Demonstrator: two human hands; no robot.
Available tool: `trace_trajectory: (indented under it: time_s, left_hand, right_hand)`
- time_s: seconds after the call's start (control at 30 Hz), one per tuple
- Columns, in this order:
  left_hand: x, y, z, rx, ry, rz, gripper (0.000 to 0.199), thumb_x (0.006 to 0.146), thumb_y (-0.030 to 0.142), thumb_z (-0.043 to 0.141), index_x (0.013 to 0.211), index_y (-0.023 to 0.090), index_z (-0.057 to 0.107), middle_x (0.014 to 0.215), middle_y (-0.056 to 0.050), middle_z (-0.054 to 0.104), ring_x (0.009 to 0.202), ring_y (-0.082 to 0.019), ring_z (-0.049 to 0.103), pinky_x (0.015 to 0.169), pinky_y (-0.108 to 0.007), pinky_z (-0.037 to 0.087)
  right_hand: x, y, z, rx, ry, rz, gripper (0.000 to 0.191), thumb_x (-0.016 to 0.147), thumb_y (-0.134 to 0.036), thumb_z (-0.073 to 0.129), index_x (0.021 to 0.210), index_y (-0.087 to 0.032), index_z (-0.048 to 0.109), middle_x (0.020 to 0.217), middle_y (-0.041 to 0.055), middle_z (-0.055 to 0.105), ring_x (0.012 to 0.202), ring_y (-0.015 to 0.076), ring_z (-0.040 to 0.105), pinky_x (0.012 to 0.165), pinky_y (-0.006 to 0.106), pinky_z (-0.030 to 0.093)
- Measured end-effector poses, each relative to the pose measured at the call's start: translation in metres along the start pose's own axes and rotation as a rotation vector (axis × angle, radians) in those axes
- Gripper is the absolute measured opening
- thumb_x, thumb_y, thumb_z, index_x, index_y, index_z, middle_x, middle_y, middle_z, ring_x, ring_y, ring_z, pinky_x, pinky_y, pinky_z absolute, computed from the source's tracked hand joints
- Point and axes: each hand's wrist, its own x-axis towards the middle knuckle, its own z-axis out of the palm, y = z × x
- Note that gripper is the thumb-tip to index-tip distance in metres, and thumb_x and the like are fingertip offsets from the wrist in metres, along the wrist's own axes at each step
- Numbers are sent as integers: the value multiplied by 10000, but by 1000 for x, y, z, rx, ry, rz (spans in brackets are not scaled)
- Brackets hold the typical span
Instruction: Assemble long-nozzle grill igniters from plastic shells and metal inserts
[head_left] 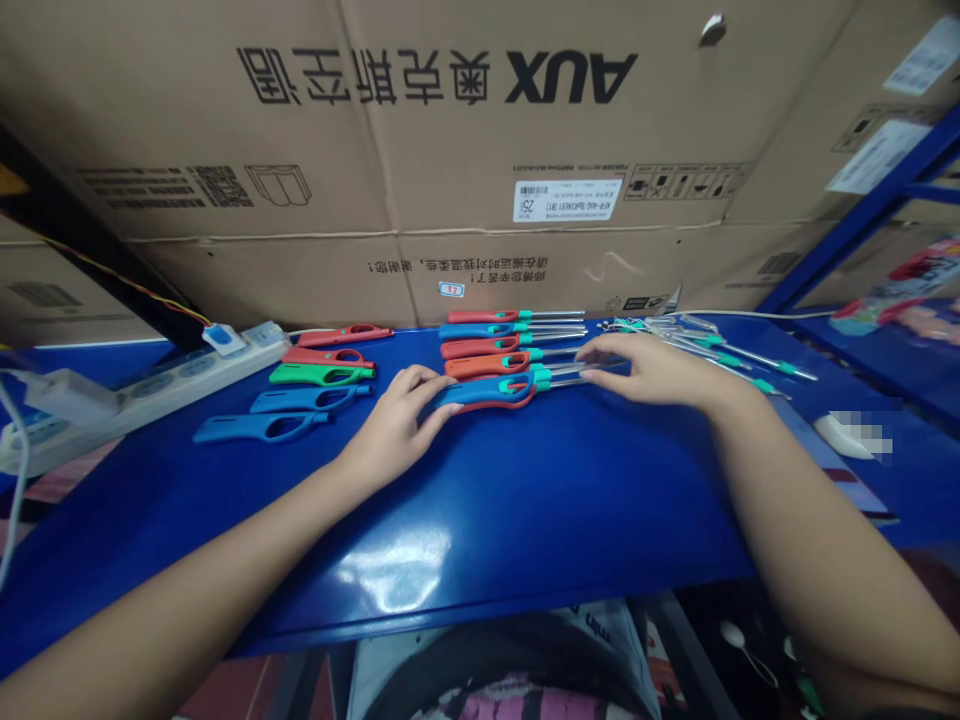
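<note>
My left hand [409, 415] is closed on the back end of a blue lighter [491, 388], which lies over a red one at the front of the middle row. The fingers of my right hand [626, 365] are closed around its metal tube near the tip. Behind it lie an orange lighter [480, 366], a red one [472, 346], another blue one [469, 330] and a red one at the back [480, 316], their tubes pointing right. Several lighter handles without tubes, among them a green one [311, 374], lie to the left of my left hand.
Loose metal tubes with green collars [724, 357] lie beyond my right wrist. A white power strip [202, 375] runs along the left side of the blue table [480, 520]. Cardboard [450, 130] stands behind. A white object [851, 436] and blue shelf bars [847, 190] are at the right.
</note>
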Motion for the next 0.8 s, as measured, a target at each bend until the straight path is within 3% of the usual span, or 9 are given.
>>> trace_trajectory:
  time_s: [0.17,0.33,0.5,0.8]
  left_hand:
    - [1,-6,7,-36,11,-50,329,993,362,575,1243,161,652,1111,-92,635,1085,-239,621,1002,-404,520]
    - [1,-8,12,-137,-7,-136,328,961,388,615,1217,190,670,1127,-79,659,994,-215,663,911,-371,570]
    - [0,-9,13,-210,40,-152,263,967,350,587,1156,194,681,1138,-75,658,1025,-204,671,939,-366,580]
    - [-2,-6,12,-223,27,-206,336,911,375,660,1201,205,658,1143,-68,636,927,-186,687,866,-371,614]
  right_hand:
    - [5,4,9,-17,12,-28,197,945,-351,506,964,-213,645,971,73,729,888,225,680,813,362,519]
    - [9,12,12,-83,-1,-91,201,919,-350,554,892,-189,671,966,107,681,892,246,634,812,384,493]
    - [9,17,16,-84,-74,-23,197,914,-333,559,890,-179,680,945,100,693,866,245,628,776,375,487]
    - [11,19,22,-61,-34,-37,208,889,-365,608,948,-176,672,969,99,699,886,243,632,818,397,508]
